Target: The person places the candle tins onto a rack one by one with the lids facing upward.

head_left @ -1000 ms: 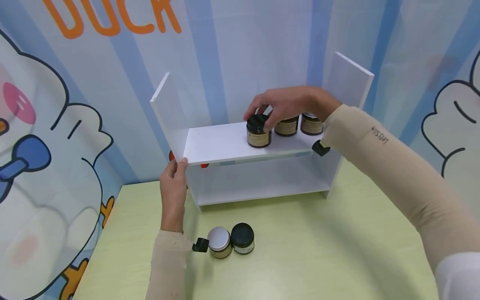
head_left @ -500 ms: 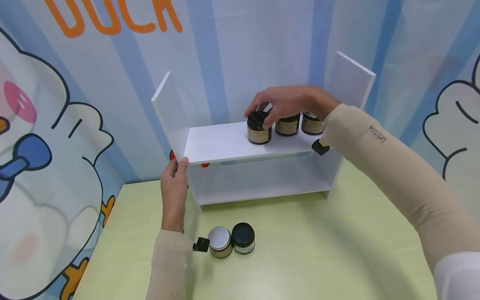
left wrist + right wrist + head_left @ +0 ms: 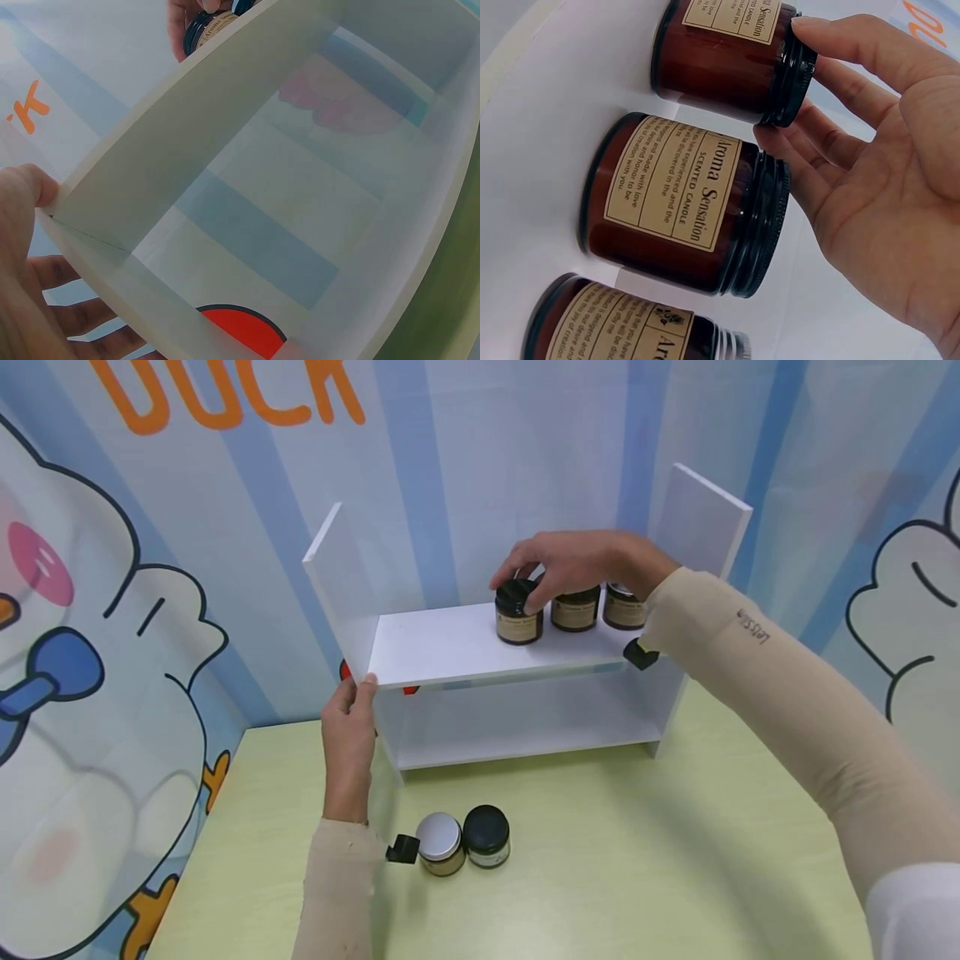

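Note:
On the white shelf's (image 3: 435,647) upper board, my right hand (image 3: 581,562) grips a scented candle jar (image 3: 518,622) by its black lid, thumb in front and fingers behind. To its right stand a second black-lidded candle jar (image 3: 671,202) and a third jar (image 3: 615,326) with a silver lid, labels facing front. My left hand (image 3: 348,743) holds the shelf's left side panel where the upper board meets it. In the left wrist view the thumb rests on the front edge, and the fingers (image 3: 82,315) lie along the panel's outer face.
Two more jars, one silver-lidded (image 3: 440,843) and one black-lidded (image 3: 487,837), stand side by side on the pale green table (image 3: 600,877) before the shelf, near the left wrist. A blue striped cartoon backdrop (image 3: 480,468) hangs close behind.
The jar in my right hand has shifted slightly back on the upper board, nearly into line with the other two. My left hand keeps its hold on the shelf.

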